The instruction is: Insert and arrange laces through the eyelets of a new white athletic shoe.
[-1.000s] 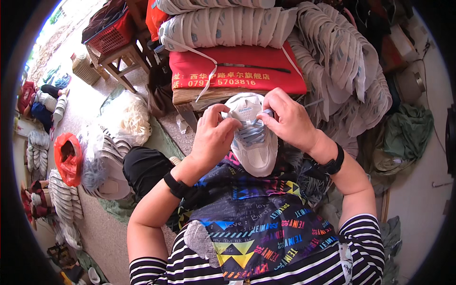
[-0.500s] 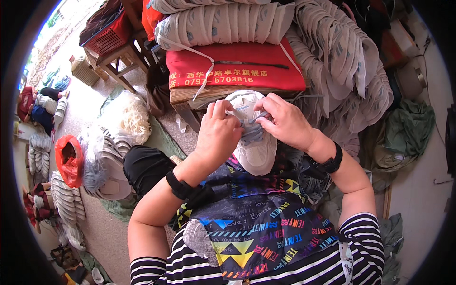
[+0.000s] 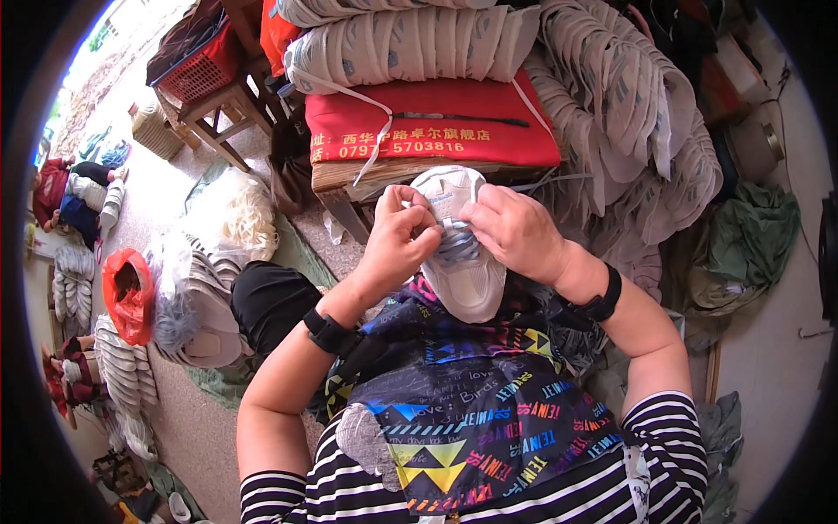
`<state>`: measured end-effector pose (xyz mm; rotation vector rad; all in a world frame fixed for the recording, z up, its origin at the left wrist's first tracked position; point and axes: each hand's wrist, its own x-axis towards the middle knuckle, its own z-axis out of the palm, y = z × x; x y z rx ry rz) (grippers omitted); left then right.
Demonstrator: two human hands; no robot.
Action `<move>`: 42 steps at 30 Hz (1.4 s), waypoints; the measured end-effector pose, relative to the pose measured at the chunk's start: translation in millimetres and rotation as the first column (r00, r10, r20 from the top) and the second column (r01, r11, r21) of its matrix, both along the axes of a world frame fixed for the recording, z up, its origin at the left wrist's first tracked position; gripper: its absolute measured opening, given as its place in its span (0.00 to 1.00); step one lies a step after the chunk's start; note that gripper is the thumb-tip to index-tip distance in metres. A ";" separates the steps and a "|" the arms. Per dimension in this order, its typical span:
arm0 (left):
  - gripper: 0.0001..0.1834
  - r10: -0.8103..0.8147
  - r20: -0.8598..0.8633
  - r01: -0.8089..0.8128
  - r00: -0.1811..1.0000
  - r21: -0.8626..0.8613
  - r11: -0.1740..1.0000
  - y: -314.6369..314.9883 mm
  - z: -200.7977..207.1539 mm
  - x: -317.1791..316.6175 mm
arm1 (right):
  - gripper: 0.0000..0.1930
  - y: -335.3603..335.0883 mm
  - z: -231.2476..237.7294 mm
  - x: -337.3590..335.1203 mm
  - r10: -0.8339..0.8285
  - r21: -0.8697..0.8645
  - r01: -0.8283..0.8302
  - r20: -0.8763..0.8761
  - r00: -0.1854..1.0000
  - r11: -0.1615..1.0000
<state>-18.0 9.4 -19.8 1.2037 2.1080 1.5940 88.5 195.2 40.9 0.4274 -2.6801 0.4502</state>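
Observation:
A white-grey sneaker (image 3: 471, 293) is upright before me with its toe toward my body, between my hands. Blue-grey shoelace (image 3: 458, 247) crosses its lower eyelets. At the shoe's left edge, my left hand (image 3: 403, 231) has curled fingers, its thumb near the eyelets; what it grips is hidden. My right hand (image 3: 515, 229) is closed in a pinch over the right eyelets, on the shoelace as far as it shows. A patterned dark apron (image 3: 489, 393) covers my lap below the shoe.
Beyond the shoe stands a wooden stool (image 3: 336, 179) topped by a red bag (image 3: 515, 144) with a dark thin tool (image 3: 463, 116). Stacked shoe uppers (image 3: 419, 45) lie behind, more (image 3: 611, 79) at right. A red plastic bag (image 3: 127, 297) and lace bundles (image 3: 249, 218) are at left.
My right hand has moved slightly left and down over the eyelets. My left hand has shifted a little left, its thumb and index finger now farther apart.

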 end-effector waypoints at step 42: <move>0.09 0.181 -0.221 -0.202 0.958 -0.079 0.976 -20.3 2.2 16.0 | 0.11 10.3 3.9 8.5 -0.028 -0.256 0.170 0.479 0.878 0.952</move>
